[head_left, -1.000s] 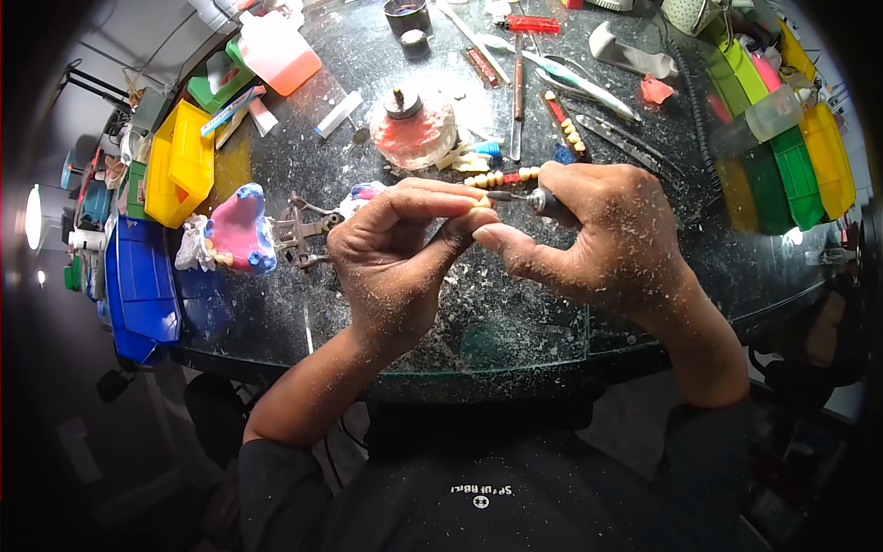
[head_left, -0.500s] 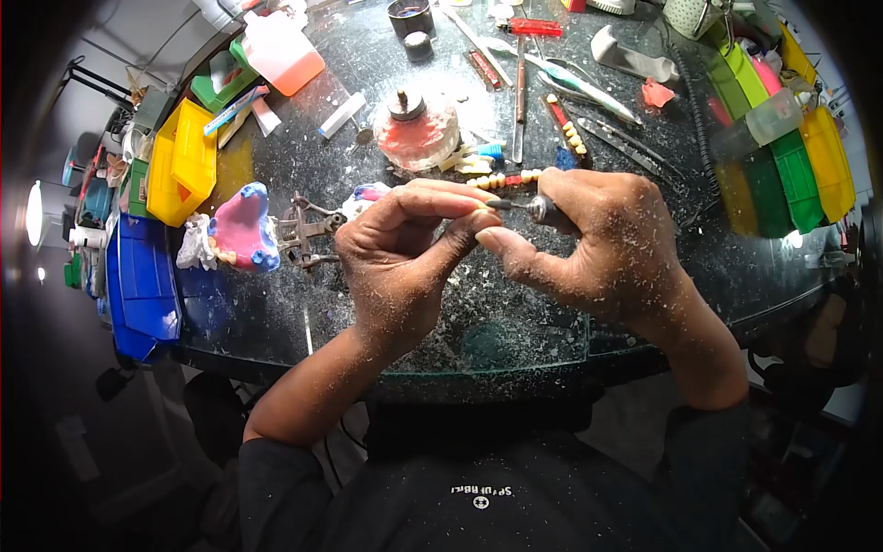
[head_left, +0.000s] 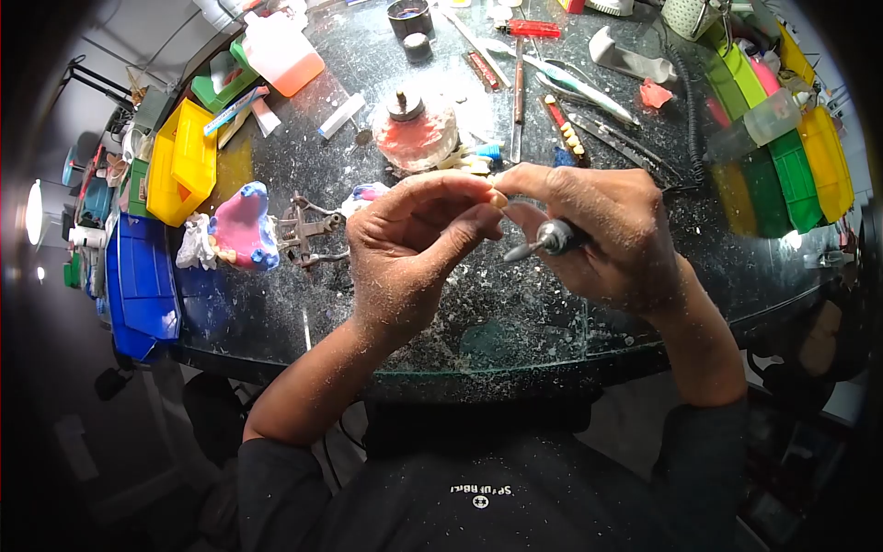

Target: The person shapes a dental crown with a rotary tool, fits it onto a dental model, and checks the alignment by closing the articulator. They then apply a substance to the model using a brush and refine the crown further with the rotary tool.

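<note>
My left hand [head_left: 409,244] is closed in a pinch on a small yellowish artificial tooth [head_left: 498,199]. My right hand [head_left: 607,235] wraps round a rotary handpiece [head_left: 559,236], its grey bur [head_left: 521,251] pointing left, below the tooth and apart from it. The right index fingertip reaches the tooth from the far side. White dust speckles both hands. To the left of my left hand, a pink wax denture base [head_left: 241,225] with a few teeth and blue edges lies beside a metal articulator [head_left: 308,230]. Behind the hands stands a round glass burner [head_left: 416,136] with reddish contents.
Strips of artificial teeth [head_left: 565,127], a red-handled tool [head_left: 533,28] and metal instruments [head_left: 618,143] lie at the back. Yellow [head_left: 184,166] and blue [head_left: 143,290] bins line the left; green [head_left: 794,179] bins stand right. Debris covers the dark bench [head_left: 441,350].
The bur has come away from the left fingertips, swinging down and toward me in my right hand. My right index finger now extends to the tooth, which has come into sight.
</note>
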A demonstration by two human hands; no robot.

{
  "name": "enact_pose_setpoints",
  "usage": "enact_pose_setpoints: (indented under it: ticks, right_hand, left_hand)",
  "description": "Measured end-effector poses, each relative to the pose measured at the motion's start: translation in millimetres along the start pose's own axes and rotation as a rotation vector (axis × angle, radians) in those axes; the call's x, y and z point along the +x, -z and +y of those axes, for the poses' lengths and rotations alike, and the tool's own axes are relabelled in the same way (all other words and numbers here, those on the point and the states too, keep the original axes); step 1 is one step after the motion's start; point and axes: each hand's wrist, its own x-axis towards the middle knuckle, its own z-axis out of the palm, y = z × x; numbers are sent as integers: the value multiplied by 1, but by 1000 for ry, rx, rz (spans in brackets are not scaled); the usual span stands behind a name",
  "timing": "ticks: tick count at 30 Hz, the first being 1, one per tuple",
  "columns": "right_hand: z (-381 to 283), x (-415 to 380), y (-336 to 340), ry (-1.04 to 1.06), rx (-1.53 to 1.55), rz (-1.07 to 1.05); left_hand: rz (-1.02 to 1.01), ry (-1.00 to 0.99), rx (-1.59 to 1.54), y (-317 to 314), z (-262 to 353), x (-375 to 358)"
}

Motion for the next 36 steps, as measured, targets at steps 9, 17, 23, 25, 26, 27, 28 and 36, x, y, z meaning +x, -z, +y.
enact_pose_setpoints:
  ticks: [9,17,23,25,26,27,28,36]
  right_hand:
    - [-9,2,9,82,-30,-33]
    - [-6,2,7,221,-194,-16]
    - [-3,0,6,120,-74,-57]
    - [-5,5,2,39,-44,17]
    - [-6,5,3,-9,-54,4]
    - [-6,5,3,-58,-65,-10]
    - [-6,5,4,-107,-77,-25]
    - [-15,5,3,-245,-247,-126]
  left_hand:
    - [-66,100,-26,5,1,1]
    - [-99,179,-150,6,0,1]
    - [-79,101,-117,4,1,0]
    - [-68,61,-100,3,2,0]
    - [-55,36,-96,2,1,0]
    - [-42,12,-92,1,0,0]
    - [-47,9,-99,2,0,0]
    - [-68,-21,-113,8,-4,3]
